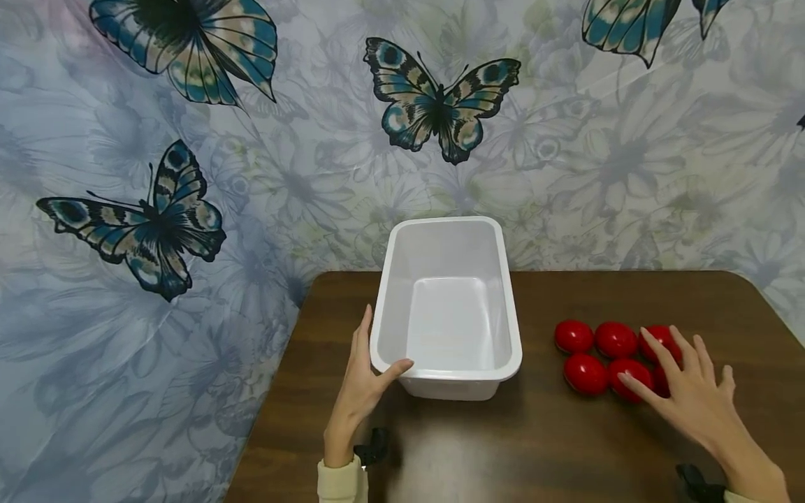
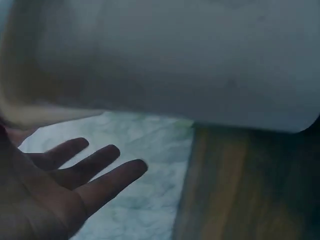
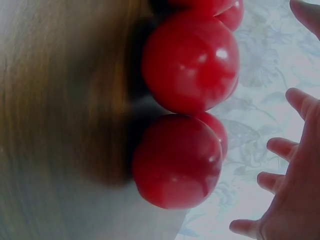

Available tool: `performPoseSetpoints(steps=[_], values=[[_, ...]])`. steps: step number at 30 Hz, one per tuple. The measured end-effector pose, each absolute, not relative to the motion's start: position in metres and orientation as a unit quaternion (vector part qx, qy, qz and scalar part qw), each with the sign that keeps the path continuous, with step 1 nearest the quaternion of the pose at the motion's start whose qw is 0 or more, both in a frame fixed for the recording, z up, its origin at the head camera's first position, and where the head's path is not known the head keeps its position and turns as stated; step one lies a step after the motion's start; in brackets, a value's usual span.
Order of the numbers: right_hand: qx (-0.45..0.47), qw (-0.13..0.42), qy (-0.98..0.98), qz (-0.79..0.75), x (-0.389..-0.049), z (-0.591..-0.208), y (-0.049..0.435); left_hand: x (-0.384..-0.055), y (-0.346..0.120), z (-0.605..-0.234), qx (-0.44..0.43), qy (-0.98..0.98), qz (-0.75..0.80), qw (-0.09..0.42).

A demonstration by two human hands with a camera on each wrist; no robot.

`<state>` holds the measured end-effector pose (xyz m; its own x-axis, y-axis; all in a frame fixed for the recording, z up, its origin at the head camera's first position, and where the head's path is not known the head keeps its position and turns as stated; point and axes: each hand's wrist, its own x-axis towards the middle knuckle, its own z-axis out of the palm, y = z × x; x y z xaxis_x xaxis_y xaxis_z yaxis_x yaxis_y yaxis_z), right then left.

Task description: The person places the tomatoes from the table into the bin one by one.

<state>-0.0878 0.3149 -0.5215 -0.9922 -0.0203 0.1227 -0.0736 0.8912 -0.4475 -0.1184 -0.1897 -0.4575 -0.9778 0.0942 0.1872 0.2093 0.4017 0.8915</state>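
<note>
"White plastic, by the left hand (image 1: 363, 388): what is it?"

"A deep rectangular tub (image 1: 453, 375). The thumb lies on its rim at the near left corner, and the other fingers run up along the left side."

"Does that hand grip it?"

"No, its fingers are straight. In the left wrist view, 3 of them reach out, spread and apart from the tub's wall."

"And the right hand (image 1: 698, 402)?"

"Fanned out above the glossy red balls (image 1: 616, 340), holding nothing. The right wrist view shows a gap between the fingertips and the nearest balls."

"How many balls, and where?"

"I count 6, close together in 2 rows of 3, to the right of the tub and well apart from it. The hand partly covers those at the right end."

"How does the tub sit?"

"Mouth up on the brown wood-grain table (image 1: 465, 461), with its pale inner floor showing."

"Anything at the wrists?"

"A cream sleeve cuff (image 1: 342, 482) on the left arm, and a black piece (image 1: 372, 447) at each wrist; what those are, I cannot tell."

"And behind?"

"Beyond the table's back edge, floral wallpaper (image 1: 302, 181) in pale blue and grey, printed with teal-and-black butterflies (image 1: 440, 115): 1 whole above the tub, 1 more at the left, others cut off at the top of the head view."
</note>
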Motion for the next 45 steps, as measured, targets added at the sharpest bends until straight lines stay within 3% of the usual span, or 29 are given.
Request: performPoseSetpoints(steps=[9,17,27,38,45], values=[[0.024,0.073,-0.960,0.268,-0.084,-0.510,0.311,-0.121,-0.185,-0.466,-0.070,-0.814,-0.575,0.044],[0.075,0.101,-0.880,0.457,-0.083,-0.494,0.277,-0.119,-0.184,-0.469,-0.060,-0.804,-0.590,0.043],[0.044,0.166,-0.834,0.524,-0.088,-0.537,0.236,-0.119,-0.184,-0.474,-0.055,-0.799,-0.597,0.039],[0.000,0.181,-0.870,0.458,-0.086,-0.557,0.215,-0.120,-0.183,-0.472,-0.054,-0.797,-0.601,0.039],[0.002,0.229,-0.871,0.436,-0.085,-0.567,0.209,-0.120,-0.182,-0.471,-0.055,-0.797,-0.600,0.037]])
